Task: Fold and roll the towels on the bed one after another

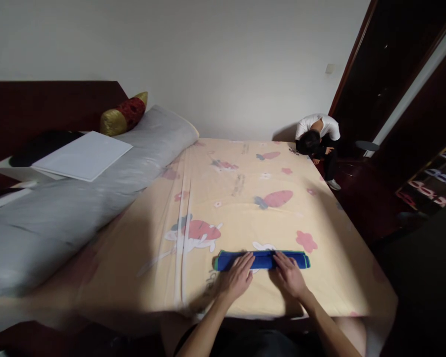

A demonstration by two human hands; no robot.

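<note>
A blue cloth [262, 260] with green edging lies folded into a long, narrow strip near the front of the bed. My left hand [240, 275] rests on it left of the middle, palm down, fingers stretched over the fabric. On the right half, my right hand [290, 275] lies in the same way, its fingertips on the cloth's upper face. Both ends of the strip stick out past my hands. Beneath it is a yellow bed sheet [241, 218] printed with carrots, rabbits and flowers.
A grey rolled bedding bundle [134, 158] runs along the left, with a white flat board [83, 154] and a red-and-gold cushion [128, 113] on it. Beyond the far right corner sits a person [317, 136], bent forward. A shoe rack [434, 178] and round stool [367, 146] stand at right.
</note>
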